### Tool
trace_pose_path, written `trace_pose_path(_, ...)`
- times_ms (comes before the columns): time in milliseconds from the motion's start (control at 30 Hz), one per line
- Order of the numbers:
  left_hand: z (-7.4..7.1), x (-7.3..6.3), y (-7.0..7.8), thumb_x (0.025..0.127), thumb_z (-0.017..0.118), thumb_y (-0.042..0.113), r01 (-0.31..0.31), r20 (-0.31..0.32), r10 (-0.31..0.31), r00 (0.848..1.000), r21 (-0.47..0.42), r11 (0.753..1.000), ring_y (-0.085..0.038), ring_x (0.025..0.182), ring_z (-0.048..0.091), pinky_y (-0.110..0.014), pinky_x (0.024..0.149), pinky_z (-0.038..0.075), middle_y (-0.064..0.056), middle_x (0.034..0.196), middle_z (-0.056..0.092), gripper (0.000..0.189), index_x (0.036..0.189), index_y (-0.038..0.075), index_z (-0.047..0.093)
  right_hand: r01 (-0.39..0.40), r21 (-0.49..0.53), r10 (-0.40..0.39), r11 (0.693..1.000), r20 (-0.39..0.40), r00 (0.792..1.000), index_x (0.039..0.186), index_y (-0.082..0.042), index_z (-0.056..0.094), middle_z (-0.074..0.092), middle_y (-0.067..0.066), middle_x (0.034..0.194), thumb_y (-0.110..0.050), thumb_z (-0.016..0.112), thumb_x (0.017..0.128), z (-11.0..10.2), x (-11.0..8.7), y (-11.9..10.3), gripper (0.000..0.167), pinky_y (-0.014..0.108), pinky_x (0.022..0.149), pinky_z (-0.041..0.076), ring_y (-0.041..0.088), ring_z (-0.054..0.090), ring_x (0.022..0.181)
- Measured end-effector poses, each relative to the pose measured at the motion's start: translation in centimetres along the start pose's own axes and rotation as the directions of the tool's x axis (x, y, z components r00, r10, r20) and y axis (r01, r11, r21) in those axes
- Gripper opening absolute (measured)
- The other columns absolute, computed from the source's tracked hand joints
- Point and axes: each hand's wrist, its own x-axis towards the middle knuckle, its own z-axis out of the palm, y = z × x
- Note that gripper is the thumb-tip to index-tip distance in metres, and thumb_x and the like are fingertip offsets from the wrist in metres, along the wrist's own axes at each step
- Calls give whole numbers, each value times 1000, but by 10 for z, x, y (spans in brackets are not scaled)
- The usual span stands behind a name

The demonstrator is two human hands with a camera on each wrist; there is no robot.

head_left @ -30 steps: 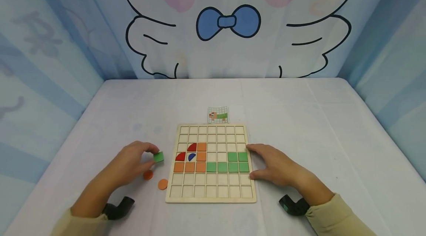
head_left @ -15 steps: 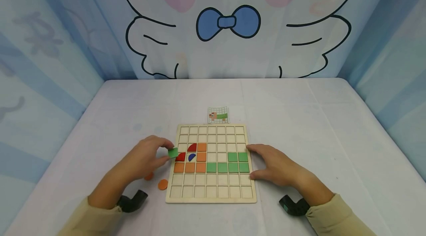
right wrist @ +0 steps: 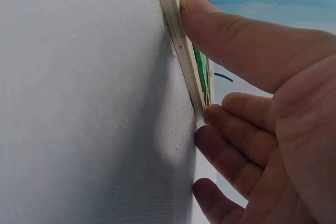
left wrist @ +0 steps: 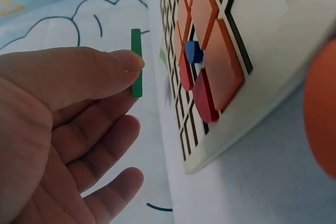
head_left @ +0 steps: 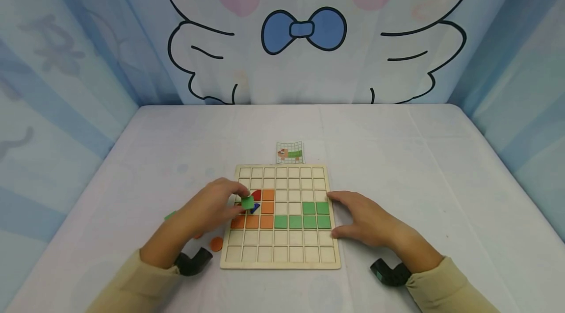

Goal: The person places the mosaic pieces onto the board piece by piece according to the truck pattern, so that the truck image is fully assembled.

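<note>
My left hand (head_left: 205, 212) pinches a green square tile (head_left: 247, 202) between thumb and index finger, over the left part of the wooden grid board (head_left: 289, 254). In the left wrist view the tile (left wrist: 136, 39) appears edge-on, apart from the board. Beneath it, a red quarter-round piece (head_left: 256, 195) and a blue half-round piece (head_left: 255, 208) are partly covered. Orange squares (head_left: 267, 208) and green squares (head_left: 309, 208) fill several cells. At the board's right edge my right hand (head_left: 371, 220) rests its thumb and index fingertip, fingers loosely bent.
A small picture card (head_left: 289, 152) lies behind the board. Left of the board is an orange disc (head_left: 216, 244); a second orange disc (head_left: 198, 236) and a green piece (head_left: 169, 216) are mostly hidden by my left arm. A printed curtain (head_left: 304, 72) hangs behind the white table (head_left: 375, 141).
My left hand has carried the green tile rightward from beside the board to over its left cells. A green piece now shows behind the left wrist. My right hand has stayed put.
</note>
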Motion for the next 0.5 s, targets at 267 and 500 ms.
trace_pose_path(267, 8, 12, 7, 89, 75, 9, -74, 29, 74, 997, -1, 997, -21, 106, 56, -39, 91, 50, 1, 106, 65, 19, 108, 10, 71, 6, -1, -6, 1000, 3, 1000, 145, 2, 46, 49, 19, 145, -34, 80, 86, 0, 1, 0, 77, 56, 108, 34, 40, 43, 135)
trace_pose_path(500, 14, 19, 16, 89, 75, 9, -104, 49, 102, 994, 41, 994, -21, 104, 57, -39, 93, 48, 1, 103, 66, 21, 109, 9, 71, 12, -1, -12, 1000, 0, 1000, 144, 3, 46, 50, 19, 144, -32, 80, 85, 0, 1, 0, 76, 56, 108, 35, 40, 44, 134)
